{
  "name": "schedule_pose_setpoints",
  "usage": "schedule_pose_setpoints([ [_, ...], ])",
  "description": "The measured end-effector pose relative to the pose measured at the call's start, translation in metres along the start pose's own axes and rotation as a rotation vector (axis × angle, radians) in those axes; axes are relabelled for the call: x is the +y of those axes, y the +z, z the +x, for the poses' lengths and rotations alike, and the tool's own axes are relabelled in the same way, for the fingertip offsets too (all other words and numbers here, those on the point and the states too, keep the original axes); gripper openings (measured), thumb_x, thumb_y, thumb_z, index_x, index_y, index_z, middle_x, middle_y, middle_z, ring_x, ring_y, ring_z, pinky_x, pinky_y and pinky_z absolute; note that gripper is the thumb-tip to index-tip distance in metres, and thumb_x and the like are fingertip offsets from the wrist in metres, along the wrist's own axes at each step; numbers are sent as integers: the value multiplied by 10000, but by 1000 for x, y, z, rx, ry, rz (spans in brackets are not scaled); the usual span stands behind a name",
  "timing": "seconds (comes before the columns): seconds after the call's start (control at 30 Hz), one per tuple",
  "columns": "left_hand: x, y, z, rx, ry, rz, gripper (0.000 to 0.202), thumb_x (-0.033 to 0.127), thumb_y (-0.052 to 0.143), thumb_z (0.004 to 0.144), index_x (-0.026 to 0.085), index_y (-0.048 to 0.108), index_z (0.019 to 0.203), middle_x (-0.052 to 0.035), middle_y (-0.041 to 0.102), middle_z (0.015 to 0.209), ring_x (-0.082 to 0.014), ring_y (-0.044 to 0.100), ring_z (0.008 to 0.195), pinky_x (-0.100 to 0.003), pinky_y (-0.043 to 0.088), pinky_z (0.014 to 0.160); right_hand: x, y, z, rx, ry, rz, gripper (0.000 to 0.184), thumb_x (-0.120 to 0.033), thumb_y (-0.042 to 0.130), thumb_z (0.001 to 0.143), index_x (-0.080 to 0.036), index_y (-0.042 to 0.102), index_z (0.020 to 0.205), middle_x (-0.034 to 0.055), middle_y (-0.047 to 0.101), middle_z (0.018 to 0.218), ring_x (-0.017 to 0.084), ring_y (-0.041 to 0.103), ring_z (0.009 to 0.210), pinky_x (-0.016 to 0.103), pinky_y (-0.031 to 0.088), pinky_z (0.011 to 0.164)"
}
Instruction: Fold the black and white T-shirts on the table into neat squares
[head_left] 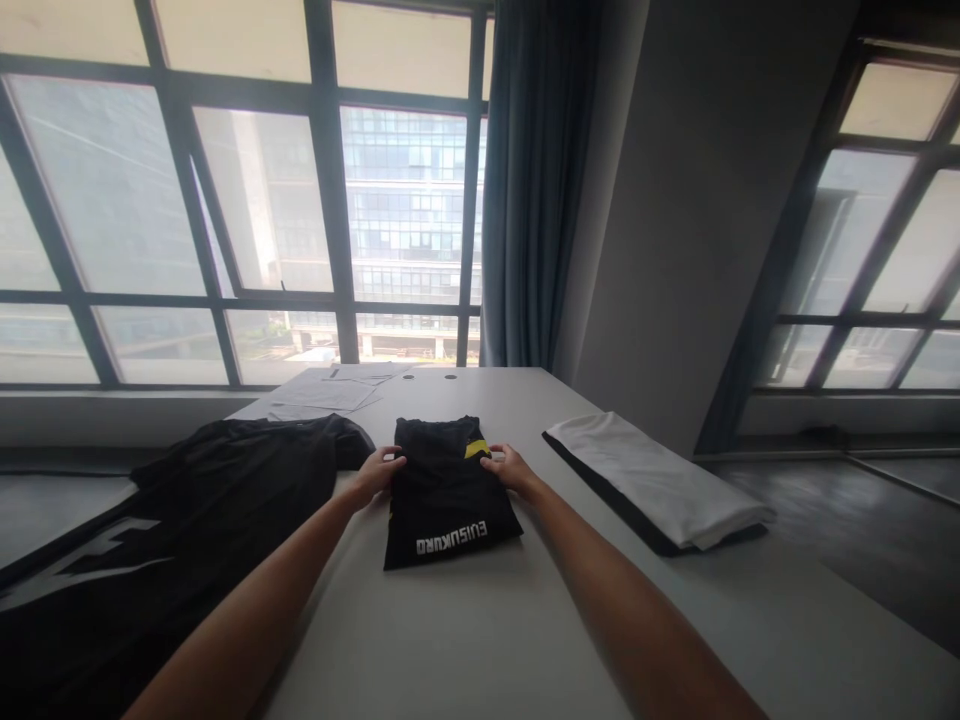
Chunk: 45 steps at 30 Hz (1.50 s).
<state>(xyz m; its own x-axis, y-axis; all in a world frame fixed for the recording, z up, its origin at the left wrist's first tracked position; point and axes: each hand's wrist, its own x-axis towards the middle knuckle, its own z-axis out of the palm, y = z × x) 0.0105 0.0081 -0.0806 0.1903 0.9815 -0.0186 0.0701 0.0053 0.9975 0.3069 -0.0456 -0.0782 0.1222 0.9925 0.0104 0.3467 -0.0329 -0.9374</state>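
Observation:
A folded black T-shirt (444, 495) with white lettering and a yellow neck label lies in the middle of the white table (480, 640). My left hand (377, 470) grips its left edge with curled fingers. My right hand (508, 466) holds its right edge near the yellow label, fingers pressed onto the cloth. Both arms reach forward over the table.
A spread-out black garment (172, 530) with a white print covers the table's left side. A folded white and black stack (652, 480) lies at the right. Papers (330, 392) sit at the far edge by the windows. A grey pillar (675, 220) stands behind.

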Motion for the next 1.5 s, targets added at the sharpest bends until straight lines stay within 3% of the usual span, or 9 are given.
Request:
schedule_pose_setpoints([
  [0.2, 8, 7, -1, 94, 237, 392, 386, 147, 729, 717, 162, 682, 1099, -28, 718, 776, -195, 699, 757, -293, 551, 721, -11, 8, 3, 99, -231, -391, 336, -169, 635, 768, -198, 688, 1098, 74, 699, 1146, 233, 635, 1113, 380, 480, 1012],
  [0.47, 7, 23, -26, 226, 432, 851, 454, 181, 595, 838, 144, 630, 1289, -168, 618, 1346, -300, 564, 1262, -413, 416, 1081, -33, 23, -29, 125, -213, -791, 517, -323, 556, 913, -182, 538, 1410, 154, 533, 1428, 286, 503, 1299, 422, 372, 1100],
  [0.57, 0, 42, -47, 64, 511, 994, 458, 358, 503, 936, 164, 607, 1337, -152, 528, 1466, -299, 455, 1379, -423, 314, 1158, -39, 43, -52, 33, -292, -913, 549, -438, 493, 956, -221, 489, 1459, 136, 432, 1529, 304, 370, 1408, 474, 266, 1154],
  [0.73, -16, 54, -78, -213, 392, 1135, 656, 533, 404, 959, 159, 438, 1497, -132, 311, 1603, -306, 239, 1500, -475, 182, 1202, -26, 55, -84, -170, -235, -968, 651, -541, 327, 999, -203, 343, 1555, 103, 223, 1638, 301, 130, 1517, 540, 44, 1204],
  [1.03, -16, 48, -95, -212, 339, 1184, 788, 613, 352, 946, 88, 364, 1533, -159, 215, 1627, -315, 134, 1524, -439, 130, 1212, -16, 41, -86, -197, -98, -961, 777, -665, 248, 972, -207, 199, 1599, 75, 92, 1664, 266, 34, 1533, 532, 10, 1210],
  [1.2, -7, 27, -107, -350, 386, 1143, 925, 736, 464, 855, 160, 307, 1562, -146, 159, 1650, -327, 86, 1529, -469, 146, 1216, -16, 37, -86, -175, -119, -941, 759, -633, 247, 988, -177, 208, 1595, 80, 114, 1661, 253, 45, 1533, 532, 14, 1215],
  [1.3, 1, 7, -118, -468, 462, 1124, 1005, 739, 677, 703, 234, 386, 1522, -137, 161, 1656, -366, 182, 1507, -476, 262, 1183, -20, 20, -93, -161, -221, -882, 750, -631, 364, 966, -165, 334, 1553, 114, 216, 1640, 262, 152, 1518, 486, 99, 1223],
  [1.4, 12, -1, -128, -466, 593, 1132, 577, 593, 667, 805, 238, 636, 1260, -130, 465, 1512, -329, 516, 1307, -413, 434, 1055, -28, -2, -102, -291, -329, -820, 804, -681, 671, 766, -215, 536, 1406, 117, 280, 1617, 293, 271, 1477, 419, 235, 1200],
  [1.5, 21, 5, -131, -382, 690, 1167, 290, 408, 480, 959, 211, 687, 1012, -96, 707, 1100, -240, 676, 973, -335, 504, 862, -37, -14, -112, -407, -375, -848, 759, -602, 846, 586, -238, 652, 1223, 110, 330, 1588, 333, 396, 1401, 397, 341, 1142],
])
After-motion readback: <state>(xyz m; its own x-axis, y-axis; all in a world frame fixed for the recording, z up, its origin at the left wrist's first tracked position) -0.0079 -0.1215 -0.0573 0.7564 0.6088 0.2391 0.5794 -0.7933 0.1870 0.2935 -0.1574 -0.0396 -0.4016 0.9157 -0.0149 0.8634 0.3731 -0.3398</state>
